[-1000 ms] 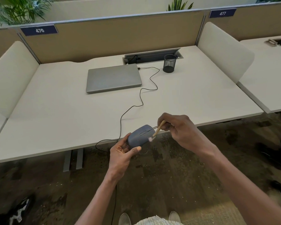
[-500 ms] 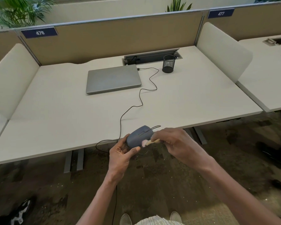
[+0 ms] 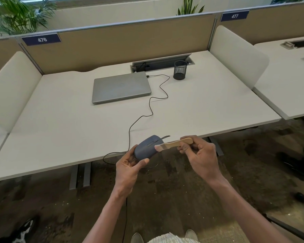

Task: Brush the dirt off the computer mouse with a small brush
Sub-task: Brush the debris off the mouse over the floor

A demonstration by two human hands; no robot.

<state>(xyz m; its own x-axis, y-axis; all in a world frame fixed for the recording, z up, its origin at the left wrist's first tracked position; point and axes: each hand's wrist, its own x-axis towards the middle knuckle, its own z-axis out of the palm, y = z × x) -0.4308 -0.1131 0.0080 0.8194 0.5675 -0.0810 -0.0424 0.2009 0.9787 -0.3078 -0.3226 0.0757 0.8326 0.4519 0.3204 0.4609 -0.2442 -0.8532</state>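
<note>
**Brush bristles on the mouse, held just off the desk's near edge**

Your left hand [image 3: 128, 170] cups a blue-grey computer mouse [image 3: 147, 148] from below, thumb curled against its near side, holding it in the air at the near edge of the tabletop [image 3: 60, 123]. The mouse is smooth and domed, with a dark slot along its top. Your right hand [image 3: 199, 155] pinches a small wooden-handled brush [image 3: 175, 144], lying almost level, pale bristles touching the mouse's right side. The mouse's black cable [image 3: 150, 112] runs across the tabletop to a closed grey laptop [image 3: 120, 86] toward the far edge. Any dirt on the mouse is too small to make out; your left fingers are hidden beneath it.
</note>
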